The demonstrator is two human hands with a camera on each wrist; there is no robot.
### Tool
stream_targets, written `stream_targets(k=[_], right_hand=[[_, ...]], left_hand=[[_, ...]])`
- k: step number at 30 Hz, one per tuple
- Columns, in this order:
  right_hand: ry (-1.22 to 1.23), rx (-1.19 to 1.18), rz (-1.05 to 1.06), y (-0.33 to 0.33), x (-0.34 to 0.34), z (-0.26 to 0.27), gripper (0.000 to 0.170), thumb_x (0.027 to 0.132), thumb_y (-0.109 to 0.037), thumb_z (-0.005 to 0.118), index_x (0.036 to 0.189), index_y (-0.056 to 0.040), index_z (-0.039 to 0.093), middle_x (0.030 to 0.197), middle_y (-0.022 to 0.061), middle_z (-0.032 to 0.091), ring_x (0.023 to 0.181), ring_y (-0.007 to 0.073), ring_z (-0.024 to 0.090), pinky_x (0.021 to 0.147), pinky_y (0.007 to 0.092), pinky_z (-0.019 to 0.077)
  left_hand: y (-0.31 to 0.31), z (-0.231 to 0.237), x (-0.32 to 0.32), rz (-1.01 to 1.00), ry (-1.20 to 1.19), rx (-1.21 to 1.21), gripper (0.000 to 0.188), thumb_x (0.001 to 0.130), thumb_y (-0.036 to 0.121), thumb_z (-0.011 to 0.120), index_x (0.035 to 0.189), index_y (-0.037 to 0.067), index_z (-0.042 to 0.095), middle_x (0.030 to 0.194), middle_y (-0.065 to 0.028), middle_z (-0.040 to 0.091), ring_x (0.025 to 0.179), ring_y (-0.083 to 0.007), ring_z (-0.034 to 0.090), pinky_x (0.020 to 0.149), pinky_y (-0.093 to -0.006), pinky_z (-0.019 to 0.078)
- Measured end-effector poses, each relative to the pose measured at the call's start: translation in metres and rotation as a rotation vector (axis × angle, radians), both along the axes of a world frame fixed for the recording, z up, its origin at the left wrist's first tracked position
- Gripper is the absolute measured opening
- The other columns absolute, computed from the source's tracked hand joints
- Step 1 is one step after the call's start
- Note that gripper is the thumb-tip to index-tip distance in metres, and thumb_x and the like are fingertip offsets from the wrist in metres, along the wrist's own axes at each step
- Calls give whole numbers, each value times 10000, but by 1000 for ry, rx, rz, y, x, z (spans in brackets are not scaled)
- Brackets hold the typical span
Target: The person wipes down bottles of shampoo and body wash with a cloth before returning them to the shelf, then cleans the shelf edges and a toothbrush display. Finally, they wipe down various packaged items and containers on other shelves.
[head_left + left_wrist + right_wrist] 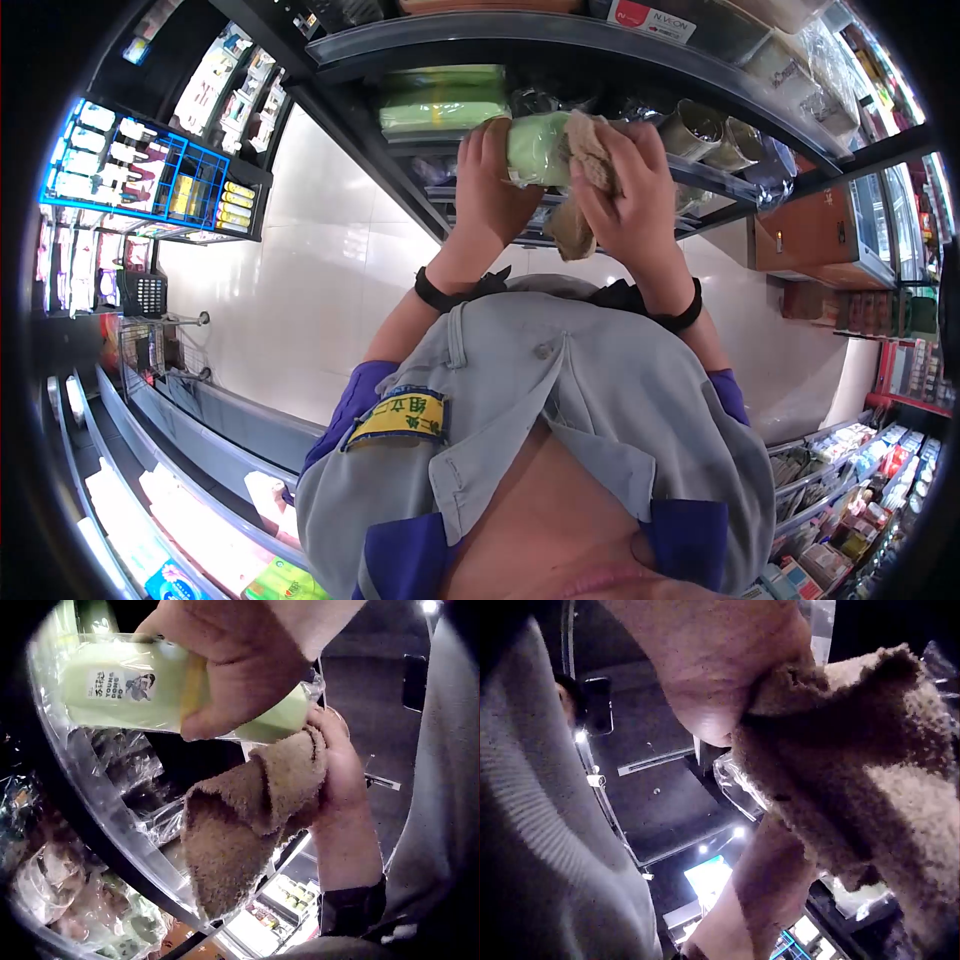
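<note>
My left hand [492, 190] grips a pale green packet [537, 148] in clear plastic film. In the left wrist view its face bears a white label with black lettering and a small drawn figure, and a yellow band goes around it under the thumb. My right hand [640, 205] holds a brown terry cloth [255, 802] close against the packet's other end. Part of the cloth hangs down below that hand. It fills much of the right wrist view, where the packet is mostly hidden behind it.
In front is a dark shelf rack with similar green packets [440, 112] on the left and cylindrical containers [697, 130] on the right. A grey shelf edge [560, 30] runs above the hands. Behind and to the left stand a shopping cart [160, 345] and a blue wire basket [190, 180].
</note>
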State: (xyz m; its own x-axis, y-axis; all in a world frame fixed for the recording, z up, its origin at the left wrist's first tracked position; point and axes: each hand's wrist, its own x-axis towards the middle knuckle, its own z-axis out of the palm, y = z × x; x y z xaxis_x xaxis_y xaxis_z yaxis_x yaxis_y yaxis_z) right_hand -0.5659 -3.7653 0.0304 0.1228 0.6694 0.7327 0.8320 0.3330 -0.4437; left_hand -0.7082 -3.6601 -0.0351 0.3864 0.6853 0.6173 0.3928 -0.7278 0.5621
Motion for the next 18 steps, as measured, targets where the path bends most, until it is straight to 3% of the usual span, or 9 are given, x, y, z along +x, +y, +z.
stream_targets(k=[6, 8, 9, 11, 18], right_hand=[[32, -105, 81, -5, -1, -14, 423, 733, -94, 758, 1143, -72, 660, 994, 126, 557, 787, 330, 621, 663, 381, 523], [3, -51, 130, -4, -1, -18, 327, 762, -47, 731, 1068, 30, 644, 902, 142, 521, 745, 280, 544, 632, 345, 463], [1, -53, 136, -4, -1, -20, 327, 762, -47, 731, 1068, 30, 644, 902, 142, 521, 745, 280, 544, 632, 345, 463], [-19, -55, 111, -4, 1, -22, 448, 680, -88, 770, 1116, -73, 670, 959, 115, 564, 754, 311, 616, 626, 375, 512], [-83, -63, 137, -3, -2, -21, 417, 663, -68, 759, 1071, -56, 672, 931, 122, 560, 723, 312, 606, 609, 375, 506]], left_hand=[[3, 2, -7, 31, 28, 90, 637, 679, 81, 762, 1249, -4, 490, 1228, -229, 555, 1137, -448, 516, 988, -508, 432], [4, 2, -7, 21, 47, 83, 633, 687, 79, 758, 1252, -5, 484, 1238, -229, 551, 1143, -449, 514, 990, -507, 431], [5, 2, -8, 27, 46, 81, 633, 687, 79, 758, 1252, -5, 484, 1238, -229, 551, 1143, -449, 514, 990, -507, 431], [6, 1, -8, 7, 45, 38, 634, 687, 79, 757, 1251, -2, 479, 1235, -230, 551, 1141, -445, 517, 987, -508, 432], [13, -3, -12, 15, 8, -11, 640, 677, 78, 755, 1250, 5, 477, 1206, -236, 560, 1128, -454, 518, 972, -507, 440]])
